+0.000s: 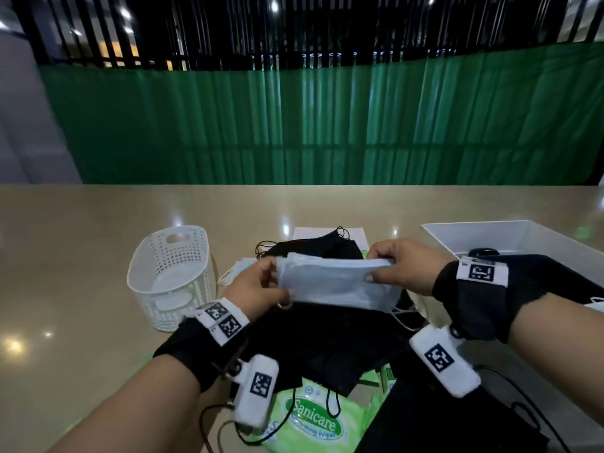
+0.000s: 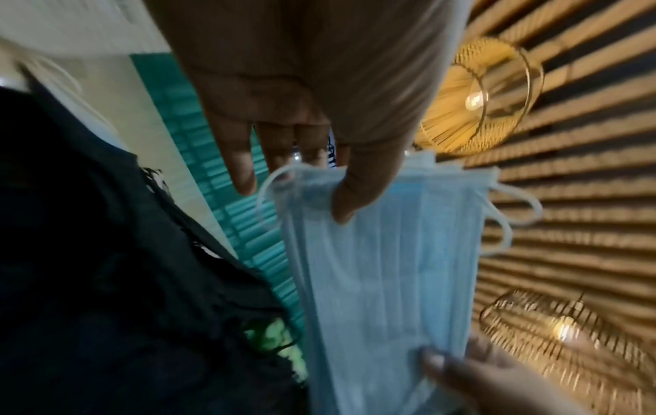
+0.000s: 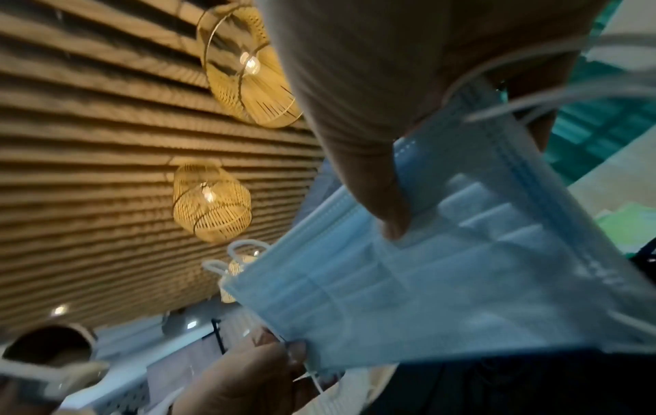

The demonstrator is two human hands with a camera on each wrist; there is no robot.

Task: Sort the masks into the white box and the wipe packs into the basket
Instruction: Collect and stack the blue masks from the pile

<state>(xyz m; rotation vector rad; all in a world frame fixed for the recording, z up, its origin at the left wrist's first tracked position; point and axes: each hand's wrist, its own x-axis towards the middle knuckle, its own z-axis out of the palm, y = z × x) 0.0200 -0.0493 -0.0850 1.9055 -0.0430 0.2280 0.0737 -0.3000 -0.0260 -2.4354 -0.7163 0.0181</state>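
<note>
Above the table (image 1: 98, 256), both hands pinch a stack of blue masks (image 1: 340, 282): left hand (image 1: 255, 289) at its left end, right hand (image 1: 402, 266) at its right. Basket (image 1: 173, 276) left, white box (image 1: 510, 237) right; black masks (image 1: 327, 341) cover a wipe pack (image 1: 313, 416).

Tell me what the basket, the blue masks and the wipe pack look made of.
Basket: white rigid plastic, judging by its moulded grid of holes.
Blue masks: likely soft nonwoven fabric, pleated and matte.
Wipe pack: glossy green plastic film, printed and crinkled.
</note>
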